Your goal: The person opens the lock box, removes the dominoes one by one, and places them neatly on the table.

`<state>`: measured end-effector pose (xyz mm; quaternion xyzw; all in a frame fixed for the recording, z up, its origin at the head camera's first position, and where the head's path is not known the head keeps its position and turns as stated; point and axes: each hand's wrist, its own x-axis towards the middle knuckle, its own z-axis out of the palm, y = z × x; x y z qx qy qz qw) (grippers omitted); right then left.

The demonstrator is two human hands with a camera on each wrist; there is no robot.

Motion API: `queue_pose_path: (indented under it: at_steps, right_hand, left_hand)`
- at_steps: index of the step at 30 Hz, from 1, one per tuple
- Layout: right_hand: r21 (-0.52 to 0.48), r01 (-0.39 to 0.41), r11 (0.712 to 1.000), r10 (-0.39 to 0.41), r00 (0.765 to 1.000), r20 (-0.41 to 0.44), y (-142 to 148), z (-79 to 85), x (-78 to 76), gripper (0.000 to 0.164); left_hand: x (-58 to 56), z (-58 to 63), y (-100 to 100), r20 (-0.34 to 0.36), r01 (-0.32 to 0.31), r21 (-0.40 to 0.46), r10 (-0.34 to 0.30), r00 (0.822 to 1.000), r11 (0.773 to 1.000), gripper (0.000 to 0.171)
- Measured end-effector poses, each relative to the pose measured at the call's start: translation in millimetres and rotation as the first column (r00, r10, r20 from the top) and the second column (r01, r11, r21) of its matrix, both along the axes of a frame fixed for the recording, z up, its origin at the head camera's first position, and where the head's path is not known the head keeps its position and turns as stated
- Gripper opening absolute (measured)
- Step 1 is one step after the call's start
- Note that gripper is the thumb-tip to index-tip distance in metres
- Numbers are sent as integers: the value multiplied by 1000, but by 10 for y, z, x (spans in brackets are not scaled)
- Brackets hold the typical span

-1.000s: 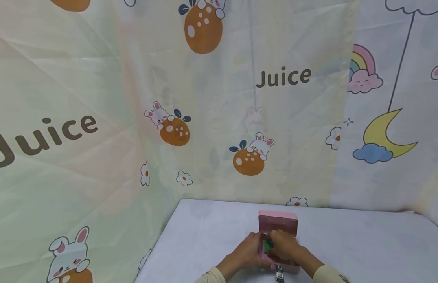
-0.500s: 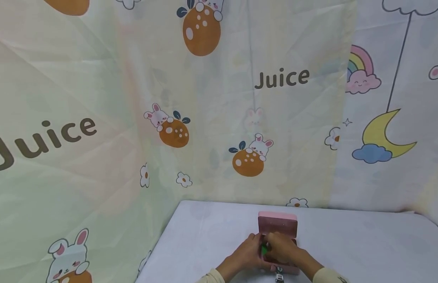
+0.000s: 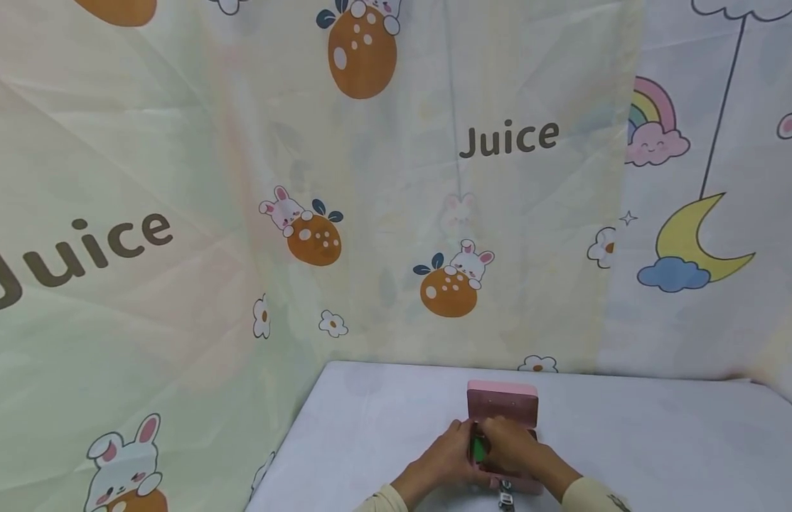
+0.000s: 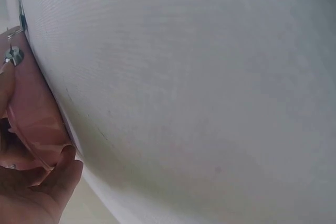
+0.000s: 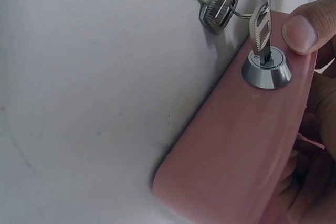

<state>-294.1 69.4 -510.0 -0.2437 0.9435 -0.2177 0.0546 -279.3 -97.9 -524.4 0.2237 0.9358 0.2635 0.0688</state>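
A pink metal cash box (image 3: 503, 407) stands on the white table with its lid raised. My left hand (image 3: 448, 455) grips the box's left side, its thumb (image 5: 302, 32) at the front near the lock. In the left wrist view, fingertips (image 4: 65, 174) of that hand touch the box's far corner. My right hand (image 3: 511, 449) reaches down into the box with bent fingers; its fingertips are hidden. Beside it, inside the box, a green thing (image 3: 478, 449) shows, its kind unclear. One key (image 5: 261, 30) sits in the round lock (image 5: 266, 74).
A second key (image 5: 218, 6) hangs on the same ring at the box's front. White cloth covers the table (image 3: 645, 441). Printed curtains (image 3: 383, 284) stand behind the table and along its left.
Inside the box my right hand shifts only slightly, and a little less, then more, of the green thing shows beside it. My left hand stays on the box's side.
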Motion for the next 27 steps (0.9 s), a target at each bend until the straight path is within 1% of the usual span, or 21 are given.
queue_pose_path:
  at_steps: [4, 8, 11, 13, 15, 18, 20, 22, 24, 27]
  right_hand:
    - [-3, 10, 1000, -10, 1000, 21, 3, -20, 5, 35]
    - [-16, 10, 1000, -10, 999, 32, -23, -42, 12, 32]
    - [-18, 13, 1000, -13, 999, 35, -45, -68, 18, 31]
    - [-26, 14, 1000, -12, 998, 60, -49, -96, 31, 30]
    - [-33, 8, 999, -6, 998, 68, -47, -130, 49, 31]
    - [-52, -5, 999, 8, 998, 69, -50, -168, 77, 33]
    - [-51, -8, 999, 11, 999, 50, -57, -167, 87, 37]
    - [-60, -11, 998, 15, 998, 62, -69, -156, 94, 37]
    - [-63, -9, 998, 15, 996, 91, -82, -139, 101, 37]
    - [-55, 20, 998, -10, 985, 170, -101, -117, 109, 37]
  left_hand:
    - [5, -17, 2, 7, 0, 1, 0, 1000, 1000, 100]
    - [9, -56, -8, -35, 8, -21, -8, 999, 1000, 102]
    - [18, -83, -18, -55, 8, -21, -9, 998, 1000, 102]
    - [38, -105, -23, -28, 12, 3, -12, 1000, 1000, 100]
    - [69, -123, -28, 8, 17, 27, -17, 1000, 999, 97]
    - [107, -146, -36, 44, 26, 54, -28, 999, 998, 95]
    - [116, -152, -44, 40, 32, 65, -34, 999, 997, 94]
    - [115, -152, -48, 28, 37, 74, -39, 999, 997, 93]
    - [114, -150, -48, 24, 46, 83, -48, 999, 996, 92]
    - [122, -150, -38, 29, 48, 84, -51, 998, 995, 91]
